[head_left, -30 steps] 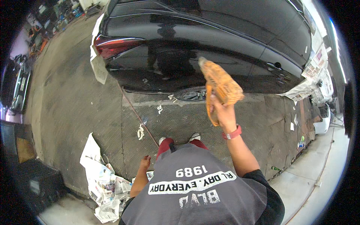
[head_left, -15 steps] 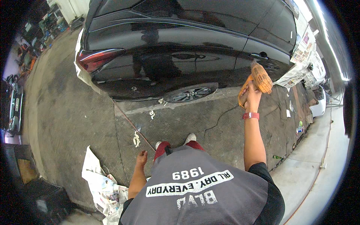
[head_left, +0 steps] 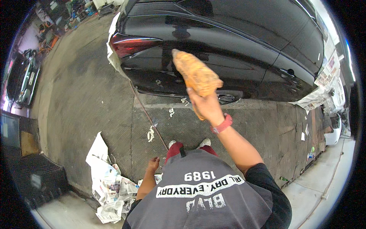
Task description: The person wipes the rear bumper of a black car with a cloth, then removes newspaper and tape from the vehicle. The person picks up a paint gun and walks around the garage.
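Observation:
My right hand (head_left: pixel 206 106) is closed round the handle of an orange, stained heat gun (head_left: pixel 198 74), its nozzle pointing up and to the left. It is held out in front of the rear side of a glossy black car (head_left: pixel 244 57), below and right of the red tail light (head_left: pixel 133 45). The heat gun is slightly smeared by motion and hides part of the rear panel and wheel (head_left: pixel 228 98). My left hand (head_left: pixel 153 163) hangs low by my left side with its fingers curled in, and nothing shows in it.
Crumpled newspaper (head_left: pixel 110 191) lies on the floor at my left. Masking paper (head_left: pixel 328 72) covers the car's front end. A thin hose (head_left: pixel 144 110) runs from the car to my feet, past scraps of tape (head_left: pixel 151 134). Another dark car (head_left: pixel 28 78) stands far left.
My right hand has swung the heat gun left, from beside the door handle to the rear panel. The view has shifted, so the car sits further right. My left hand still hangs low.

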{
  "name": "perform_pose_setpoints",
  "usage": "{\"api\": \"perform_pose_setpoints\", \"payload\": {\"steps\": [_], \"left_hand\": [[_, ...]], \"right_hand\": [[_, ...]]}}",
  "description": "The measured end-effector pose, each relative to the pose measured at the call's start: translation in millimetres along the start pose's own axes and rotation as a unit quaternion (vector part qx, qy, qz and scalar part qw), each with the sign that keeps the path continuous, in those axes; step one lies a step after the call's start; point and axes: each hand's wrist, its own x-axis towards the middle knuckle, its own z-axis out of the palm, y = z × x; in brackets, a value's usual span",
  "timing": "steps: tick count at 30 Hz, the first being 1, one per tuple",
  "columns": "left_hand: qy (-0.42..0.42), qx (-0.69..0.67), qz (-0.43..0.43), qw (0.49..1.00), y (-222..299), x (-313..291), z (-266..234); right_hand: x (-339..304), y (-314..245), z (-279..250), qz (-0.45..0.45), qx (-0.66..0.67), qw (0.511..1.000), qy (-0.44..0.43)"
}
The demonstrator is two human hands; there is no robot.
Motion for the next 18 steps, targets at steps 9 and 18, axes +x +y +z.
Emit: {"api": "perform_pose_setpoints", "payload": {"steps": [9, 18], "left_hand": [[0.020, -0.074, 0.009, 0.997, -78.9, 25.1, 5.2], [0.033, -0.004, -0.051, 0.998, -54.3, 1.1, -5.6]], "right_hand": [[36.2, -6.3, 131.3, -0.027, -0.017, 0.986, -0.165], [24.4, -14.8, 68.9, 0.089, 0.079, 0.993, -0.025]]}}
